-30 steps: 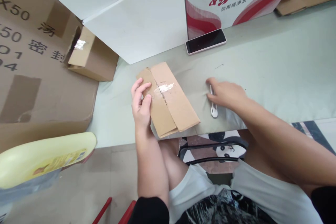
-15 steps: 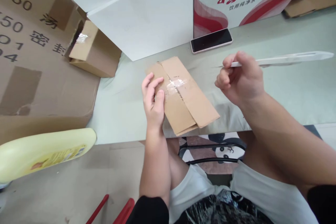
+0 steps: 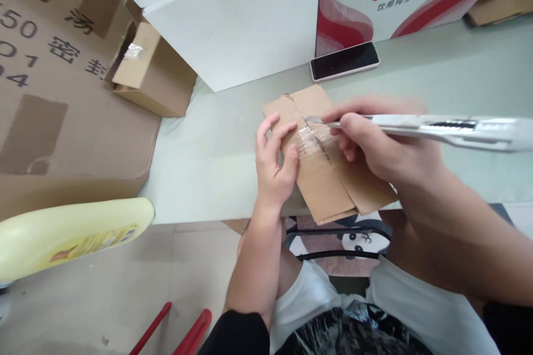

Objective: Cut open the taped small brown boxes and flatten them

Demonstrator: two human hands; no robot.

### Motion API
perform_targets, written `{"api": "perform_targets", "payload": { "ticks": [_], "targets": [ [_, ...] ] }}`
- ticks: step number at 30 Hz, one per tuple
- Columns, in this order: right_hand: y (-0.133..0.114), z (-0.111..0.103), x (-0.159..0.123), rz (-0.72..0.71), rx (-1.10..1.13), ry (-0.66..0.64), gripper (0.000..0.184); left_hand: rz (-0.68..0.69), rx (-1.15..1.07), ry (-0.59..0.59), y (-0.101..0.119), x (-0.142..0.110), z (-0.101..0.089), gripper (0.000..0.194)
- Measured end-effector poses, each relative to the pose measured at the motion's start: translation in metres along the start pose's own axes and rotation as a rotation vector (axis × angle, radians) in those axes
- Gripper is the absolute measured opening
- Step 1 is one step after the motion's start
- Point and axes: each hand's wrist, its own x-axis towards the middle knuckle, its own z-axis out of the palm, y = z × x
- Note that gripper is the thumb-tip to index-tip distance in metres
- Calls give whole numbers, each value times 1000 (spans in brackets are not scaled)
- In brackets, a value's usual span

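Observation:
A flattened cardboard box (image 3: pixel 328 188) lies at a slant on the table, one corner jutting past the front edge. Clear tape (image 3: pixel 308 140) crosses the seam down its middle. My left hand (image 3: pixel 276 169) steadies the box by its left side, fingers and thumb bent onto the top face. In my right hand (image 3: pixel 387 144) is a white utility knife (image 3: pixel 441 127), gripped near its front with the handle pointing right. Its blade tip meets the seam just above the tape; how deep it goes, I cannot tell.
A phone (image 3: pixel 345 61) lies behind the box, against a white and red carton (image 3: pixel 387 11). Large cardboard boxes (image 3: pixel 83 138) and a small open one (image 3: pixel 162 72) stand at the left. A yellow bottle (image 3: pixel 79 233) is at the front left, and folded cardboard (image 3: pixel 503 3) at the back right.
My right hand has brought the knife left and down, from above the table to the box's seam. The box and my left hand have shifted right together.

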Motion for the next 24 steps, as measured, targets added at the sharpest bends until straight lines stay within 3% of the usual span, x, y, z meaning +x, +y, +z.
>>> {"api": "perform_targets", "payload": {
  "ticks": [6, 16, 24],
  "targets": [
    [-5, 2, -3, -27, -347, 28, 7, -16, -6, -10, 1, 0, -2, 44],
    [-3, 4, -3, -47, -433, -21, 6, -21, 39, 1, -1, 0, -2, 45],
    [-3, 4, -5, -97, -372, 21, 6, -12, 42, 0, -2, 0, -3, 45]
  ]
}}
